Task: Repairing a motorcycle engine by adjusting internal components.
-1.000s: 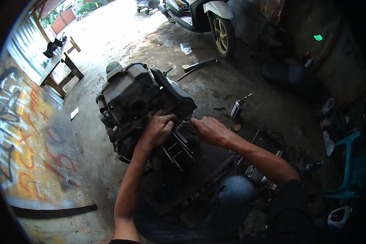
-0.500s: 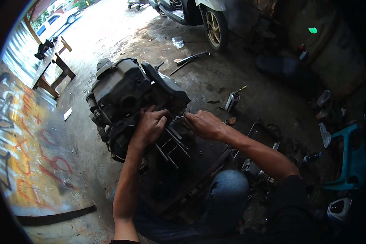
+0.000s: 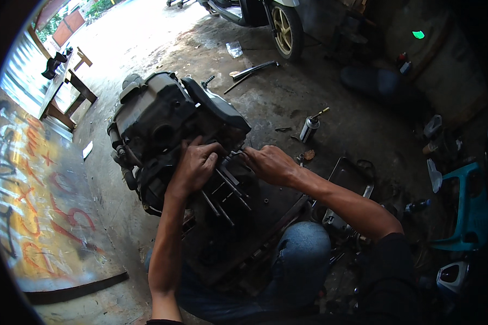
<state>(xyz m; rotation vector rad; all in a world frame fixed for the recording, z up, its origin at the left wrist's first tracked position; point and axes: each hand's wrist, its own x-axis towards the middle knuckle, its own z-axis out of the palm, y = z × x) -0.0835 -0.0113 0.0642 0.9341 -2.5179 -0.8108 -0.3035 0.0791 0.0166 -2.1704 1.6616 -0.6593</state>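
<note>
A dark motorcycle engine (image 3: 165,111) lies on the floor before me, long metal studs (image 3: 225,208) jutting toward me. My left hand (image 3: 198,165) has its fingers curled on the engine's near side, their tips partly hidden, beside the studs. Just right of it, my right hand (image 3: 268,165) is closed on a small bright metal tool (image 3: 235,153), probably a wrench, held against the engine.
A scooter (image 3: 282,30) stands behind, a wooden bench (image 3: 62,86) left by a painted metal sheet (image 3: 54,206). On the right lie a spray can (image 3: 309,130), metal tray (image 3: 347,176), black seat (image 3: 379,86) and teal plastic stool (image 3: 463,214). My knee (image 3: 303,249) is below.
The scene has shifted slightly up and left in view. Both hands stay on the same spot of the engine. A white car seen half a second ago at the back left is gone.
</note>
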